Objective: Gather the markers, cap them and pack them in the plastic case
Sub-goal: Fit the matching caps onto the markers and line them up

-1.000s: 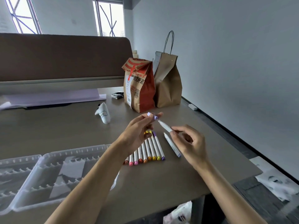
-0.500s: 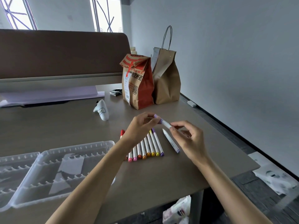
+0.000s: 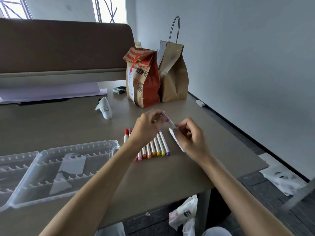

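Both hands meet above the surface (image 3: 187,167), working one white marker (image 3: 171,123) between them; the left hand (image 3: 147,126) has its fingers curled in and pinches the marker's far end, where a pale purple cap (image 3: 165,115) shows through the blur; the right hand (image 3: 190,140) is curled round the barrel's near end, steadying it so the cap can be pushed on along the marker's line. Whether the cap is fully seated I cannot tell; the fingers are smeared by motion.

Under the hands a row of capped markers (image 3: 157,145) lies side by side and touching, coloured ends toward the person; I judge they are lined up so that they can be lifted together and so that finished ones stay apart from unfinished ones. One more white marker (image 3: 172,134) lies just beside the row on its right, partly hidden by the right hand; probably next in line.

The plastic case (image 3: 109,143) lies open on the surface to the left of the row, near it, notched ridges facing up and no markers in it; it is kept close so that packing needs only a short reach. Packing seems not yet begun.
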The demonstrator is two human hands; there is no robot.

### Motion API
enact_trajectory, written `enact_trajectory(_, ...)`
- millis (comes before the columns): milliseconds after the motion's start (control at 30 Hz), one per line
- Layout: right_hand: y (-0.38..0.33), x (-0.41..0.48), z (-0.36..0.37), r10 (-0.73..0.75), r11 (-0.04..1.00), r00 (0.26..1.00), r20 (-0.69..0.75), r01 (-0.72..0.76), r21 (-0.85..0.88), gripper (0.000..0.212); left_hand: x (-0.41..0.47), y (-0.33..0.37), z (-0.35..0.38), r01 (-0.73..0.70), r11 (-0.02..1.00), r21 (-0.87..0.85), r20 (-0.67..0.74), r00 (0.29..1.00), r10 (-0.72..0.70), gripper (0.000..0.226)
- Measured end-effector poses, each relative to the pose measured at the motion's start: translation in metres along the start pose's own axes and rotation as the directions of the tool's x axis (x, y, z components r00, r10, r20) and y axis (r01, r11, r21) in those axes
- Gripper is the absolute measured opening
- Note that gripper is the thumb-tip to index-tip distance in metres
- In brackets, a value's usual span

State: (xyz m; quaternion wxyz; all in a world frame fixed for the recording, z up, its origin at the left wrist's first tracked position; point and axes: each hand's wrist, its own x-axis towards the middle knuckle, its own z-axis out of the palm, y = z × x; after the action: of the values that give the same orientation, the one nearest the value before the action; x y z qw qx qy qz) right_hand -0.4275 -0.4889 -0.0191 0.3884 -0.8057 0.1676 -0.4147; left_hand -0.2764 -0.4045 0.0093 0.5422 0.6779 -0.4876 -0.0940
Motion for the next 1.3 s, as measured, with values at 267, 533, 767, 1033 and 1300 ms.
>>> enact_trajectory(267,0.015,0.008,-0.004,0.154,0.972,0.986,-0.064,-0.163,-0.169,0.015,0.001,-0.002,0.003,0.149,0.987,-0.053,-0.023,0.988,-0.150,0.009)
enact_trajectory(533,0.023,0.012,0.000,0.319,0.829,0.947,0.029,-0.264,-0.493,0.023,0.004,-0.004,0.011,0.232,0.963,0.140,0.055,0.969,-0.241,0.039)
enact_trajectory(767,0.016,0.010,0.005,0.323,0.764,0.946,-0.033,-0.281,-0.580,0.025,0.007,-0.012,0.014,0.236,0.925,0.297,0.153,0.945,-0.290,0.071)
enact_trajectory(1033,0.018,0.011,-0.001,0.390,0.857,0.921,-0.019,-0.370,-0.358,0.019,0.010,-0.008,-0.005,0.158,0.908,0.388,0.126,0.967,-0.222,0.044)
enact_trajectory(1300,0.011,0.012,-0.002,0.345,0.936,0.938,-0.041,-0.347,-0.060,0.021,0.043,-0.053,-0.065,0.260,0.805,0.533,-0.020,0.955,-0.295,0.031)
